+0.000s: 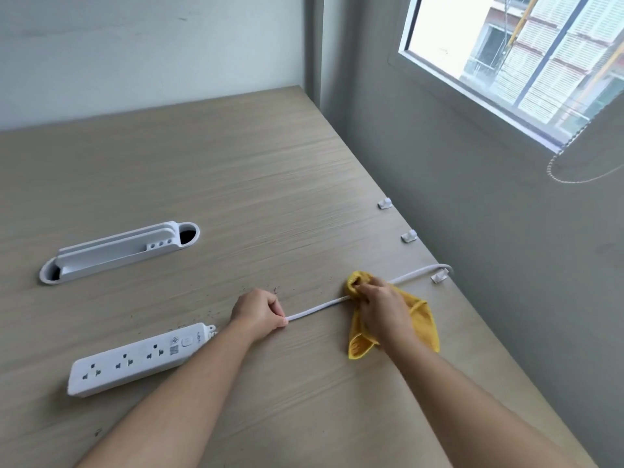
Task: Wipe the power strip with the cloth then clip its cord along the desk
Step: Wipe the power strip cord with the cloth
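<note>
A white power strip (138, 359) lies flat on the wooden desk (236, 184), near its front left. Its white cord (317, 307) runs right toward the desk's right edge and drops over it beside a clip. My left hand (260, 312) pinches the cord close to the strip. My right hand (381, 305) holds a yellow cloth (425, 325) wrapped around the cord farther right. Three small white cord clips (408, 236) sit in a row along the right edge.
A white cable grommet tray (118, 253) is set into the desk at the left. Dark specks of dirt lie on the desk near the cord. A grey wall and a window (526, 59) with a bead chain stand to the right.
</note>
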Action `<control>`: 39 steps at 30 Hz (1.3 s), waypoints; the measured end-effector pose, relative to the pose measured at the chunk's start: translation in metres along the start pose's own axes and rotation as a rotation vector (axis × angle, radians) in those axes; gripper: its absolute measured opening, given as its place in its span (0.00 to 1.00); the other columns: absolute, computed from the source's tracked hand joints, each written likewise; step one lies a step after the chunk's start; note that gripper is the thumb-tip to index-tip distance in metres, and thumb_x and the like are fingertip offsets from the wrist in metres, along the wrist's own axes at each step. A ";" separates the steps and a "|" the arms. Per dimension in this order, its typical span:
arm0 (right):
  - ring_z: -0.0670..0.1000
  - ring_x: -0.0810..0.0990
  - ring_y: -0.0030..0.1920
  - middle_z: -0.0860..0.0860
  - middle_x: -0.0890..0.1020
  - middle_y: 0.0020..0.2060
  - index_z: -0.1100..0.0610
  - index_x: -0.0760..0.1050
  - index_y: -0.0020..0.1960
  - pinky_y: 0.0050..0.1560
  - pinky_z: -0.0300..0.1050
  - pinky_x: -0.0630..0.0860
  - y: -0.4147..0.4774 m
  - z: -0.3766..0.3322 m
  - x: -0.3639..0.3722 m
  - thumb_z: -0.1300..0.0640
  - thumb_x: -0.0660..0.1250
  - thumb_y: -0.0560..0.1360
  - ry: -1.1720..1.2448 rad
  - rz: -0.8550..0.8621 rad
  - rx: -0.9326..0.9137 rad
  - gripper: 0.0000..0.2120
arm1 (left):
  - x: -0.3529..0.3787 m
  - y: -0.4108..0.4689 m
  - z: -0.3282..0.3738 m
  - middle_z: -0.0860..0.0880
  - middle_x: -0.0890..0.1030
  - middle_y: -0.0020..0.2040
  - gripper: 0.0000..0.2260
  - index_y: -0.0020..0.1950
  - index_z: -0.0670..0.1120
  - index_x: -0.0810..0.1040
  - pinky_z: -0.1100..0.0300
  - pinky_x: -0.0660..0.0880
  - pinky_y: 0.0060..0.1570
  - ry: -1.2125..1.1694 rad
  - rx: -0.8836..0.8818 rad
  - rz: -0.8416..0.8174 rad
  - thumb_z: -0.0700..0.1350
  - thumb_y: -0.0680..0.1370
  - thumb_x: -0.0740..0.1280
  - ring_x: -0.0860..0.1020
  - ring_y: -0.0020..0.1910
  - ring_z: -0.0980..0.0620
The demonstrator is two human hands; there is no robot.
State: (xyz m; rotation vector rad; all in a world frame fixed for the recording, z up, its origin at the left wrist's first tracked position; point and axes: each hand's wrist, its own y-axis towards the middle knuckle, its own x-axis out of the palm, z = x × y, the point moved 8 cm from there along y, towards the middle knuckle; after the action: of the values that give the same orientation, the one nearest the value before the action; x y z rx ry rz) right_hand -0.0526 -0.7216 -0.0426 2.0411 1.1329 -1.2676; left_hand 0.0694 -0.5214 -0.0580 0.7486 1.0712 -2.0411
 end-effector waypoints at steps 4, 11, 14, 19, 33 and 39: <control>0.59 0.75 0.57 0.55 0.79 0.55 0.57 0.80 0.56 0.53 0.48 0.72 0.017 0.072 -0.036 0.65 0.62 0.72 -0.039 0.116 0.215 0.15 | 0.000 -0.002 0.001 0.56 0.80 0.31 0.07 0.32 0.48 0.80 0.63 0.70 0.40 0.013 0.001 0.035 0.43 0.67 0.76 0.78 0.38 0.54; 0.60 0.80 0.49 0.58 0.82 0.45 0.59 0.82 0.45 0.48 0.46 0.75 -0.010 -0.027 0.016 0.63 0.59 0.65 0.071 0.021 -0.063 0.15 | -0.001 -0.005 0.001 0.53 0.83 0.37 0.04 0.34 0.47 0.83 0.63 0.71 0.41 0.012 0.002 0.060 0.43 0.67 0.76 0.81 0.43 0.53; 0.57 0.75 0.58 0.54 0.79 0.54 0.55 0.78 0.56 0.55 0.48 0.75 -0.035 -0.086 0.060 0.61 0.59 0.71 0.027 -0.161 -0.251 0.16 | -0.004 -0.010 0.000 0.51 0.85 0.42 0.03 0.36 0.48 0.83 0.62 0.73 0.43 0.039 0.003 0.129 0.44 0.69 0.75 0.81 0.45 0.50; 0.58 0.77 0.59 0.57 0.81 0.56 0.57 0.80 0.57 0.60 0.44 0.71 -0.001 0.001 0.002 0.68 0.63 0.68 0.009 0.051 -0.017 0.19 | -0.003 -0.016 -0.006 0.50 0.85 0.42 0.02 0.38 0.47 0.84 0.61 0.75 0.46 -0.028 0.016 0.192 0.43 0.69 0.75 0.81 0.45 0.51; 0.58 0.77 0.58 0.54 0.79 0.57 0.56 0.79 0.58 0.59 0.46 0.73 -0.043 -0.095 0.048 0.62 0.63 0.72 0.009 -0.060 -0.152 0.15 | -0.082 -0.078 -0.127 0.57 0.70 0.67 0.32 0.70 0.57 0.66 0.55 0.62 0.63 0.485 0.007 0.231 0.61 0.69 0.70 0.67 0.68 0.53; 0.57 0.71 0.65 0.52 0.69 0.69 0.56 0.65 0.70 0.63 0.50 0.72 -0.077 -0.211 0.118 0.65 0.57 0.75 -0.055 -0.205 -0.278 0.23 | -0.098 -0.082 -0.167 0.56 0.70 0.70 0.27 0.73 0.57 0.65 0.56 0.64 0.63 0.539 0.018 0.243 0.51 0.75 0.68 0.70 0.68 0.53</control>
State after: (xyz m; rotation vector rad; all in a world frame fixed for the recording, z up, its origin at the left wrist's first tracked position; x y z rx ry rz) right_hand 0.0138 -0.4768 -0.0498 1.7121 1.4344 -1.1758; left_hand 0.0897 -0.3139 -0.0299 1.4169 1.1767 -1.6812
